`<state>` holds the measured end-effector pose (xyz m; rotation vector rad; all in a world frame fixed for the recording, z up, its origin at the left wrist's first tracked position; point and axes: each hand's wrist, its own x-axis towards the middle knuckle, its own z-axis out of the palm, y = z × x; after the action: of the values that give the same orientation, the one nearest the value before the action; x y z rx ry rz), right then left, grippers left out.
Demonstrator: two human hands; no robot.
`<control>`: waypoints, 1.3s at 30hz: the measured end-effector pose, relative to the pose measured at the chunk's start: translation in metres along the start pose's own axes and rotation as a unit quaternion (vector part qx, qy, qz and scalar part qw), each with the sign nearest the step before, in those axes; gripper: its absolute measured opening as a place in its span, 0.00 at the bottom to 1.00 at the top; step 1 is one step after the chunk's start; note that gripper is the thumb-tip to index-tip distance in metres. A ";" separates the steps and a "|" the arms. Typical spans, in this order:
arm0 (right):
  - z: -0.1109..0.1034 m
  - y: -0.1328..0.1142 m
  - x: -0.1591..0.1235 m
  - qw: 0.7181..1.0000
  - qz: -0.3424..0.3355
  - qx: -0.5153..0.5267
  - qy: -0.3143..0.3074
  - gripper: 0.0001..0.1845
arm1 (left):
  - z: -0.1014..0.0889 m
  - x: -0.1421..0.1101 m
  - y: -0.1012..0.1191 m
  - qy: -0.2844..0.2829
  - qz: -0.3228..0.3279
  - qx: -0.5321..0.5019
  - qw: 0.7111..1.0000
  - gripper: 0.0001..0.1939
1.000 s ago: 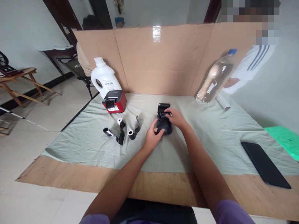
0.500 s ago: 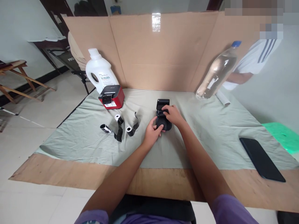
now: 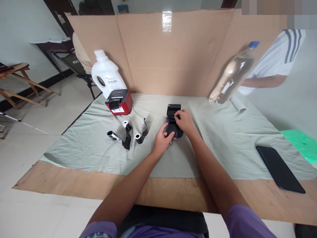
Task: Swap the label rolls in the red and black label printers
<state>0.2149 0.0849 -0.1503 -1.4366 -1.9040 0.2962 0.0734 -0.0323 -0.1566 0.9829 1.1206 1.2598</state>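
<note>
A small black device (image 3: 174, 131), perhaps a portable label printer, lies on the cloth with its black lid (image 3: 173, 109) raised at the far side. My left hand (image 3: 163, 138) grips its near left side, thumb on top and fingers curled under the edge. Over the open compartment, my right hand (image 3: 183, 119) has thumb and forefinger pinched together by the hinge. What sits between those fingertips, if anything, is too small to make out. Left of my hands lie a roll of black labels (image 3: 138, 138) with a loose tail, another roll (image 3: 125, 124) and a third (image 3: 112, 135).
A red and black label printer (image 3: 121, 103) stands before a white detergent bottle (image 3: 109, 74). At right are a large clear bottle (image 3: 231, 77), a white tube (image 3: 239, 105) and a phone (image 3: 279, 168). Cardboard (image 3: 168, 53) walls the back; a person's sleeve (image 3: 277, 56) shows beyond it.
My right fingers have shifted slightly within the device's open compartment and look more pinched. My left hand keeps its grip. The whole view has shifted a little.
</note>
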 end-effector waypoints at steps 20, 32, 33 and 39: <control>-0.047 -0.001 0.007 0.954 0.122 0.207 -0.181 0.20 | -0.008 -0.006 -0.007 -0.064 0.086 0.153 0.982 0.13; -0.048 0.002 0.005 0.919 0.199 0.226 -0.254 0.29 | -0.009 -0.007 0.001 -0.178 0.013 0.140 0.974 0.15; -0.048 0.001 0.005 0.918 0.204 0.227 -0.253 0.29 | -0.011 -0.008 0.004 -0.163 0.039 0.151 0.974 0.14; -0.043 0.005 0.006 0.908 0.255 0.226 -0.244 0.32 | -0.030 0.002 0.021 0.061 0.167 0.135 0.975 0.12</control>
<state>0.2462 0.0816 -0.1196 -1.5982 -1.6133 1.3632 0.0395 -0.0294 -0.1422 1.3563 1.2831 1.4763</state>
